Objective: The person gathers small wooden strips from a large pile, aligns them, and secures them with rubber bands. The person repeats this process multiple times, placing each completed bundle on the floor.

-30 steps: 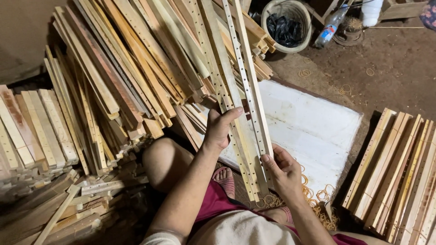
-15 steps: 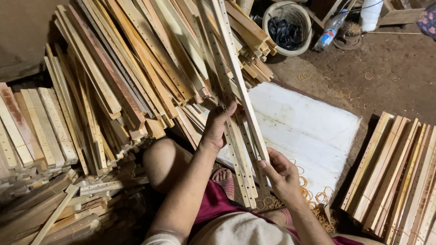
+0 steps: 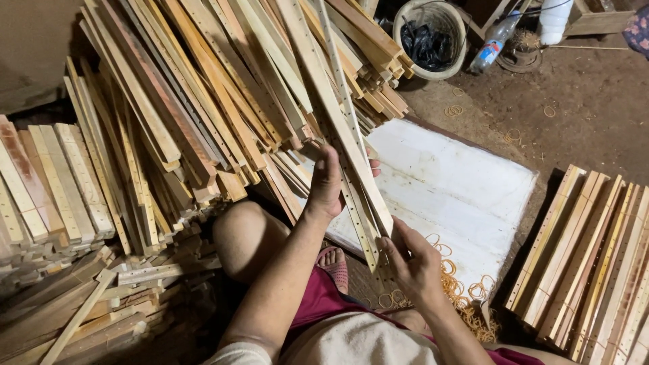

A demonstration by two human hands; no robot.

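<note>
Slats of pale drilled wood [image 3: 348, 159] are what we are gripping with both hands, a thin bundle running from our lap up over the big heap of slats [image 3: 203, 101]. Our left hand [image 3: 328, 186] is wrapping the bundle at its middle, its fingers curled around the far side and the thumb pressing on top. Our right hand [image 3: 416, 263] is pinching the near ends, fingers [image 3: 392, 247] closed on them just above a scatter of rubber bands [image 3: 460, 287] on the white sheet [image 3: 466, 196].

We are judging the risks from here. The strips are lying slightly fanned, so one could be sliding out of the grip and knocking the leaning heap, which looks loosely stacked. The near ends are hovering close to our bare foot [image 3: 332, 263], and a dropped slat could be landing on it. The tidy stack [image 3: 588, 263] at our right is standing well apart, out of harm.
</note>
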